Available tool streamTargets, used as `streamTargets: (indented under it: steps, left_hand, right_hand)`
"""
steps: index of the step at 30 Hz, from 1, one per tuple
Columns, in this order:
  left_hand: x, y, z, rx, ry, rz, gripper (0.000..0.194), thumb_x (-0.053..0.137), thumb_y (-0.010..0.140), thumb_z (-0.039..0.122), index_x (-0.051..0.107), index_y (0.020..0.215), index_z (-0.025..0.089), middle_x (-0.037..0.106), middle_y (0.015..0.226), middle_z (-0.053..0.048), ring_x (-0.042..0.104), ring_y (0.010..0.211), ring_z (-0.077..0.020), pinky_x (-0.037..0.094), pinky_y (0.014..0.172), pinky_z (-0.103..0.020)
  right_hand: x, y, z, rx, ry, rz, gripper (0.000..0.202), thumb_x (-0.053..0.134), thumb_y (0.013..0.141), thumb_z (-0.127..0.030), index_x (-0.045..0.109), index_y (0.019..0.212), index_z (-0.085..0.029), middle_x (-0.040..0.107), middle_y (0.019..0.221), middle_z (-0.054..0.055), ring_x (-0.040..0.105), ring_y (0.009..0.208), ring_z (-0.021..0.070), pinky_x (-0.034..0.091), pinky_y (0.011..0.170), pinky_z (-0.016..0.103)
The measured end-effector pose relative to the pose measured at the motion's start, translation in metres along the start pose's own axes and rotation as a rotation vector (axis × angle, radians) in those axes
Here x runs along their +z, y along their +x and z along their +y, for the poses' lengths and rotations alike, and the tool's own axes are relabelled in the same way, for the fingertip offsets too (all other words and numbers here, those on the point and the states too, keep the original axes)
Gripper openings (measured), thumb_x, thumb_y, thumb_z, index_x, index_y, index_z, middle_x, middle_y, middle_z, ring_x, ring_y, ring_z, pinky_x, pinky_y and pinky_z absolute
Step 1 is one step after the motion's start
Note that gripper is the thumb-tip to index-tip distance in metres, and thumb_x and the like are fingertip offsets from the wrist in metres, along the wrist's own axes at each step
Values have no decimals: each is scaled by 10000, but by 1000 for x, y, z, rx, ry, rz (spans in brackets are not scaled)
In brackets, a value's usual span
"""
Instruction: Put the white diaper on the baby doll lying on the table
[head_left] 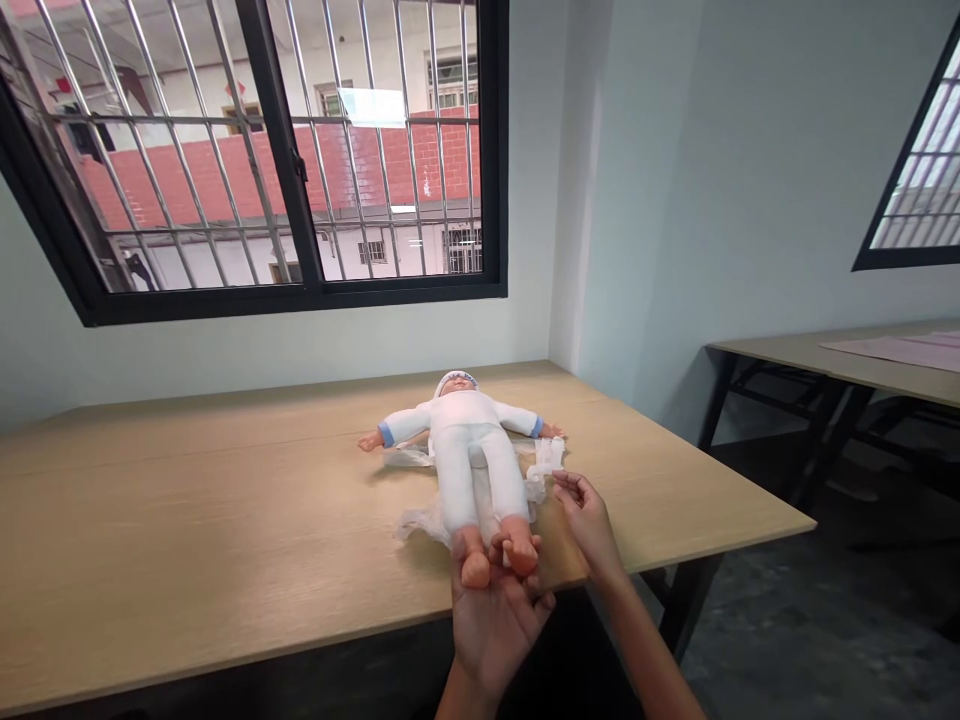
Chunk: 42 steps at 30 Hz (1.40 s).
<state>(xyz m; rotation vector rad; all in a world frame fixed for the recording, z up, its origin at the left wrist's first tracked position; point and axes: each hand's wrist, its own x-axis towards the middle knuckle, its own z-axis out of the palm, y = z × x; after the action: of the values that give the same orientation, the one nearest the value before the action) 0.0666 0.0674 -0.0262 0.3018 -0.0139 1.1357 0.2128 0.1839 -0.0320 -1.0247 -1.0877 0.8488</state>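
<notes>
A doll (471, 455) in a white knit suit lies face up near the table's (187, 520) front edge, close to its right corner, head toward the window (255, 150) and bare feet toward the person. Its long axis runs from back edge to front edge, arms spread wide with blue cuffs at the wrists. The left hand (491, 610) reaches up from below the front edge, palm up, fingers curled around the doll's feet — both plastic feet rest in its grip. The right hand (589, 525) lies just right of the doll's legs, fingers loosely bent and pinching a fold of thin white cloth (544, 465) that spreads crumpled under the doll's body. The left hand is the nearer to the doll, touching it; the right touches only the cloth. The tabletop is pale wood grain, smooth and matt; the doll's suit looks soft, its feet and hands glossy. A second table (847, 360) stands well apart at right.
</notes>
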Motion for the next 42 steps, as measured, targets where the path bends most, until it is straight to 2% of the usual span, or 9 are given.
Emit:
streamTargets:
  steps: [10, 28, 37, 42]
  left_hand:
    - [1, 0, -1, 5, -35, -3, 489, 485, 898, 607, 762, 920, 204, 688, 1140, -101, 590, 785, -162, 464, 816, -350]
    - [2, 0, 0, -19, -24, 15, 396, 622, 828, 577, 761, 884, 211, 690, 1118, -82, 569, 770, -151, 452, 817, -338]
    - [2, 0, 1, -17, -27, -10, 455, 531, 873, 606, 755, 923, 212, 679, 1144, -89, 579, 784, -153, 459, 827, -344]
    - [-1, 0, 2, -15, -3, -23, 475, 484, 895, 611, 748, 956, 221, 669, 1169, -84, 589, 794, -152, 468, 833, -348]
  right_hand:
    - [1, -2, -2, -31, -23, -36, 314, 621, 754, -391, 650, 969, -165, 699, 1078, 123, 633, 1065, 264, 448, 1032, 446]
    - [0, -3, -2, -32, -24, -126, 353, 656, 740, -461, 654, 920, -158, 702, 1041, 118, 641, 1013, 272, 459, 986, 436]
    - [1, -4, -4, -23, -28, -132, 399, 675, 729, -511, 651, 911, -157, 704, 1012, 118, 646, 980, 267, 473, 952, 426]
    - [0, -5, -4, -23, -56, -112, 409, 717, 679, -542, 632, 835, -174, 694, 879, 82, 645, 908, 251, 489, 899, 400]
